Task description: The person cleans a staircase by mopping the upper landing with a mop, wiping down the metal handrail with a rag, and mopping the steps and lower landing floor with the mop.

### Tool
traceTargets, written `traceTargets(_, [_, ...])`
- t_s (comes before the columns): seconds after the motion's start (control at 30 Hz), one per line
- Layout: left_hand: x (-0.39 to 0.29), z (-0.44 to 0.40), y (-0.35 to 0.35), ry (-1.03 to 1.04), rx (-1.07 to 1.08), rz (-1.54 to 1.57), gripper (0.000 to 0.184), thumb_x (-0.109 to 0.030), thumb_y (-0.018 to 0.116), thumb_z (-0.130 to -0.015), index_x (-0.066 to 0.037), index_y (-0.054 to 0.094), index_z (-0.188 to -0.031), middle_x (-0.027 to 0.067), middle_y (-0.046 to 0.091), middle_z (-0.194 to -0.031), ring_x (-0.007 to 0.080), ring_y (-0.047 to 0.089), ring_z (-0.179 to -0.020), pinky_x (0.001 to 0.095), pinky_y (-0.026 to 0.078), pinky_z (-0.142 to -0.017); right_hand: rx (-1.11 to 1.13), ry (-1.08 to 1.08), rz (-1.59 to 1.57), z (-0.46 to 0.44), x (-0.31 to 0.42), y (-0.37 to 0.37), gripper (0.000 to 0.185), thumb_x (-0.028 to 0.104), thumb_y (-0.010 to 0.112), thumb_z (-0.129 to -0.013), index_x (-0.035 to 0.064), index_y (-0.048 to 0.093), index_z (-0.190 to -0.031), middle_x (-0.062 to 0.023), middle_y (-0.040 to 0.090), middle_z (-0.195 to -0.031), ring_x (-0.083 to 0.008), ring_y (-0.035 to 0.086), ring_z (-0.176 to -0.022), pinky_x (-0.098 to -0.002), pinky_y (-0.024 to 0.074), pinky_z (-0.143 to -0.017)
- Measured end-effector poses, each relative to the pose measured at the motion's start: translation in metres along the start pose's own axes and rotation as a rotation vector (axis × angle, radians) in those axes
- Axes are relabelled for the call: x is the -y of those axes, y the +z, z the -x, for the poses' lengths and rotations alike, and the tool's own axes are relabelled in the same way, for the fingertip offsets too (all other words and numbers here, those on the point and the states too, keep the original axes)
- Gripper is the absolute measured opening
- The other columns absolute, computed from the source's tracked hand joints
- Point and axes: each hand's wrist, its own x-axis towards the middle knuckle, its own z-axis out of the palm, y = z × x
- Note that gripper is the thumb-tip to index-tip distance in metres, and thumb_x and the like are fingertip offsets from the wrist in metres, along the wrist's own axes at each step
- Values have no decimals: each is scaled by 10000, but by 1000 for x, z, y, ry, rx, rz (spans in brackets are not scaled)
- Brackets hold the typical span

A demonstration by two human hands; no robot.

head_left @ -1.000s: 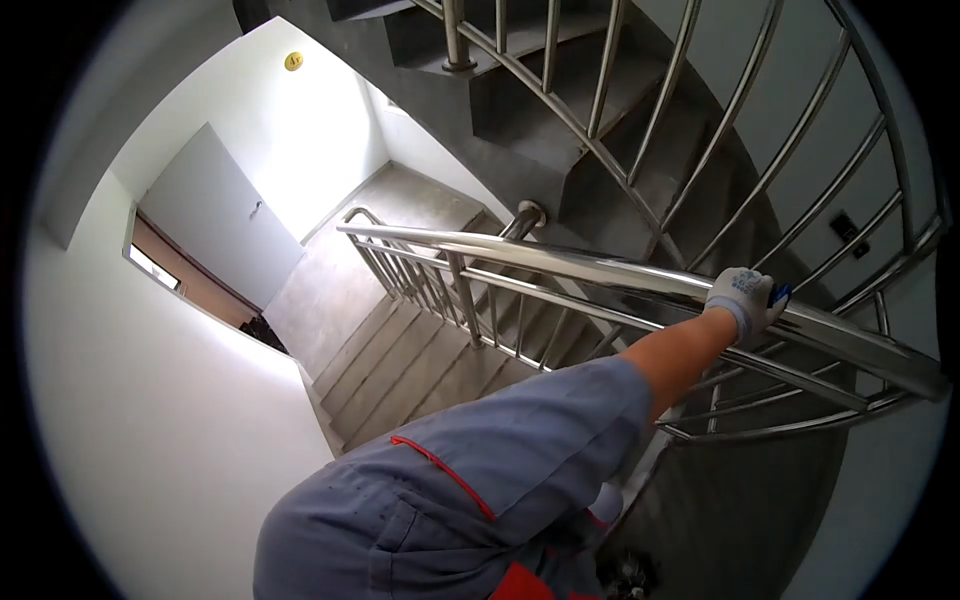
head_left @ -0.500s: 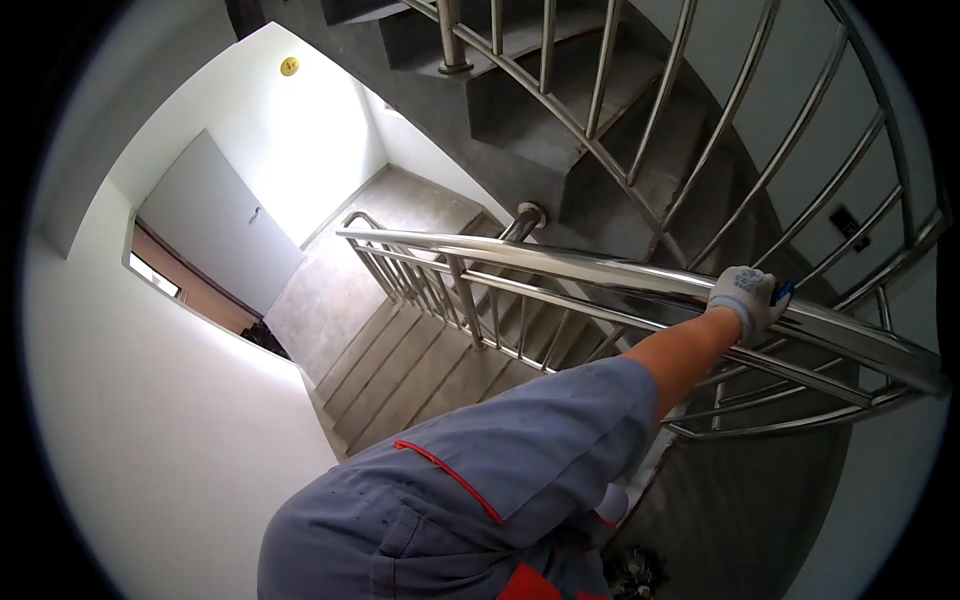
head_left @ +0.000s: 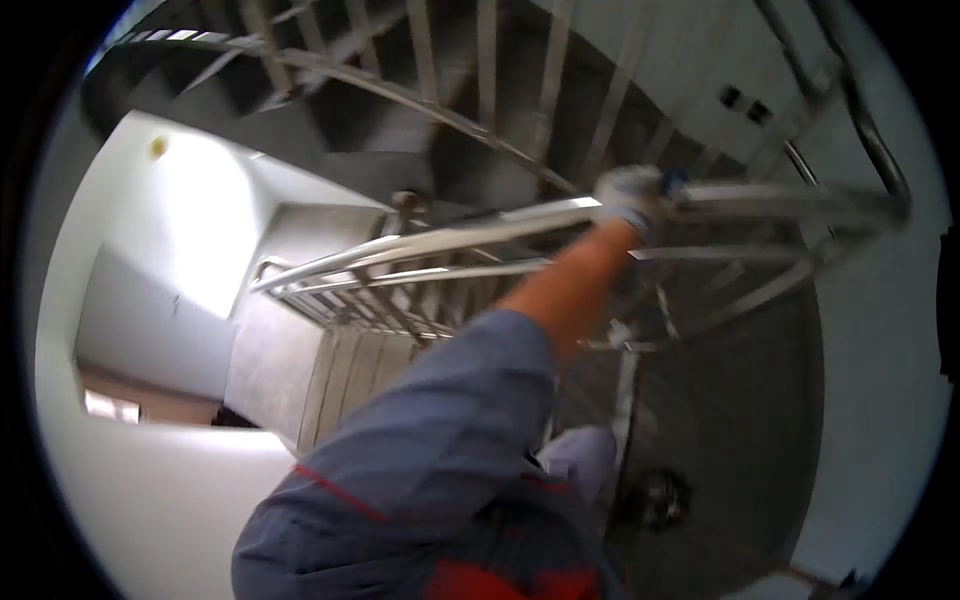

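Observation:
My left hand (head_left: 635,195), in a whitish knitted glove, is closed over the top of the steel handrail (head_left: 440,240). Something small and blue (head_left: 673,183) shows at the hand's far side, too blurred to make out. My arm in a grey-blue sleeve (head_left: 430,400) with red piping reaches across from the lower left. My right hand is outside the view.
Stairs (head_left: 350,370) descend to a landing (head_left: 270,340) beside a grey door (head_left: 150,310). Another flight (head_left: 400,140) with steel balusters rises above. A dark, unclear item (head_left: 665,497) lies on the floor near my leg (head_left: 585,455). White walls flank the stairwell.
The view has turned and blurred, so the rail and landing appear shifted left and rotated. My left hand still holds the rail, and more of my leg shows.

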Motion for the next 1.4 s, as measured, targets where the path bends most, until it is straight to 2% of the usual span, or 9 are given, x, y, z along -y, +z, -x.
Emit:
traceTargets(0.1, [-18, 8, -9, -24, -11, -82, 505, -541, 410, -914, -138, 690, -1036, 118, 688, -1007, 278, 648, -975, 373, 491, -841, 82, 75, 89, 7, -2, -25, 590, 378, 488, -952, 103, 334, -1450, -111, 456, -1419, -264, 423, -1298, -426, 258, -1135])
traceTargets(0.13, [-20, 8, -15, -48, 32, -21, 537, -537, 371, -929, -120, 679, -1066, 146, 682, -1017, 296, 641, -999, 381, 488, -861, -11, 263, 17, 96, 85, 1, 579, 416, 489, -942, 68, 421, -1400, -112, 486, -1397, -258, 437, -1287, -444, 259, -1120])
traceTargets(0.23, [-19, 14, -10, 10, -124, -91, 489, -523, 414, -916, -124, 693, -964, 153, 687, -950, 304, 647, -956, 408, 497, -809, -65, 455, -143, 5, 32, -30, 496, 395, 490, -934, 78, 543, -1312, -96, 529, -1362, -275, 476, -1241, -504, 270, -1070])
traceTargets(0.37, [-14, 19, -3, 6, -153, -95, 562, -578, 349, -919, -153, 697, -1039, 163, 678, -1020, 333, 634, -1001, 426, 485, -849, -133, 266, -91, 67, 55, -30, 546, 435, 443, -948, 56, 510, -1335, -111, 559, -1327, -285, 501, -1224, -510, 294, -1047])
traceTargets(0.67, [9, -10, 12, -18, -123, -160, 617, -619, 299, -920, -177, 685, -1111, 172, 670, -1071, 353, 614, -1057, 454, 465, -879, -148, 170, -185, -18, -6, -64, 497, 317, 508, -943, -75, 502, -1249, -281, 540, -1238, -346, 616, -1057, -418, 470, -948])
traceTargets(0.9, [8, -10, 15, -2, -175, -99, 616, -592, 295, -931, -141, 691, -1072, 196, 665, -1047, 374, 612, -1023, 457, 458, -871, -135, 206, -85, 5, 5, -60, 504, 332, 519, -928, -28, 491, -1279, -208, 581, -1214, -278, 623, -1044, -401, 462, -926])
traceTargets(1.07, [11, -12, 14, 5, -155, -74, 622, -591, 301, -929, -123, 697, -1035, 203, 668, -1000, 377, 615, -997, 451, 460, -846, -186, 97, -178, -22, -21, -71, 401, 222, 621, -883, -121, 575, -1086, -218, 628, -1049, -321, 665, -913, -379, 553, -821])
traceTargets(1.3, [19, -22, 19, 2, -175, -115, 623, -605, 312, -925, -128, 700, -1023, 195, 671, -1000, 376, 619, -991, 453, 466, -838, -97, 67, -329, -110, -81, -100, 431, 212, 613, -882, -164, 542, -1079, -231, 613, -1033, -359, 661, -847, -449, 590, -800])
traceTargets(1.4, [18, -20, 19, -14, -172, -90, 624, -614, 307, -924, -142, 702, -1027, 190, 672, -1004, 372, 619, -995, 451, 468, -841, -112, 67, -247, -67, -52, -87, 447, 217, 610, -883, -168, 526, -1094, -230, 605, -1032, -365, 659, -830, -431, 593, -803])
